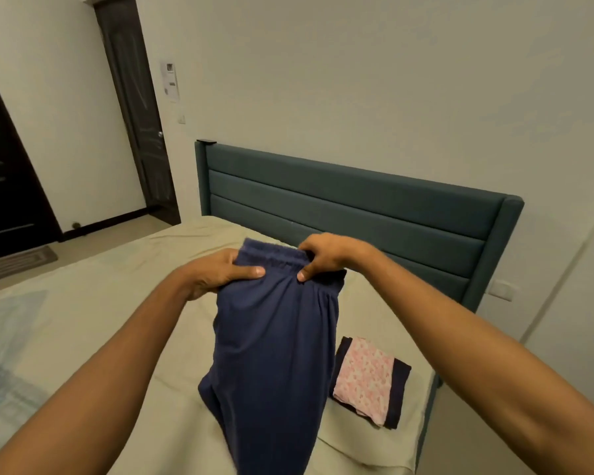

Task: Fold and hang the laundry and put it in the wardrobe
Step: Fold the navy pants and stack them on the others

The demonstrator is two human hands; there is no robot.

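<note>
Navy trousers (275, 354) held up by the elastic waistband, above the bed (93, 323), legs hanging down out of frame. Left hand (216, 272) grips the waistband's left part, thumb across the front. Right hand (326, 257) pinches the waistband, fingers curled over its top. Folded pink patterned cloth (367, 375) lies on a dark folded garment (400, 389) on the bed, just right of the trousers. Teal headboard (357, 207) behind.

Head view down (close) over bed (100, 303)
</note>
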